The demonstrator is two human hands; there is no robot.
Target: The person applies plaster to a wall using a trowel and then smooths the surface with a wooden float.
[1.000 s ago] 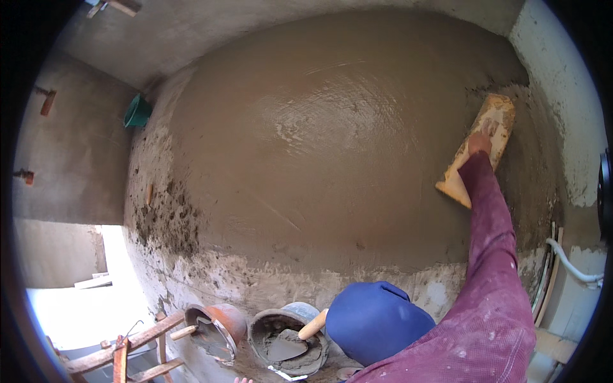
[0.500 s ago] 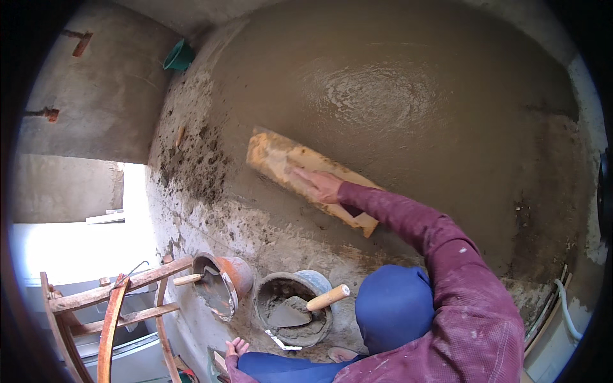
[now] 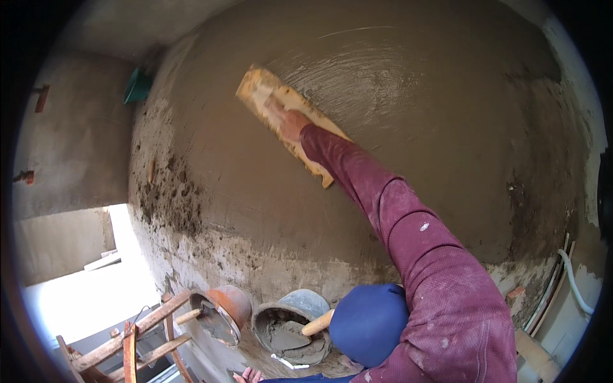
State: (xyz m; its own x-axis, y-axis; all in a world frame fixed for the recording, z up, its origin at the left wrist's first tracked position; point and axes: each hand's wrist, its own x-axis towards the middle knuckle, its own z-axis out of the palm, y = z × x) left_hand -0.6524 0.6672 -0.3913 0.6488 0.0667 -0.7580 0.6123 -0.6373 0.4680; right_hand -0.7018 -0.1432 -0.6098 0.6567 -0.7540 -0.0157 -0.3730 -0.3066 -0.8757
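Note:
My right hand (image 3: 288,120) is pressed flat along the back of a long wooden float board (image 3: 257,83), its thumb and fingers partly blurred. The board lies slantwise against a broad coat of wet grey-brown mortar (image 3: 434,172), and my right arm reaches far out to it. Swirl marks shine in the mortar beyond the board. At the lower edge, only the fingers of my left hand (image 3: 248,375) show; they are loosely spread and hold nothing. Nearby, a trowel (image 3: 288,339) with a wooden handle rests in a bucket of mortar (image 3: 300,301).
Left of that bucket stands an orange-brown bucket (image 3: 235,306) with another wooden handle (image 3: 187,317) sticking out. A wooden frame (image 3: 128,341) fills the lower left. My blue-clad knee (image 3: 370,325) is beside the mortar bucket. A green bucket (image 3: 137,86) and pale pipes (image 3: 575,287) lie farther off.
My right hand has carried the float board farther away and slightly left over the mortar, and the board has tilted more steeply. The view has shifted; my left hand sits lower in it.

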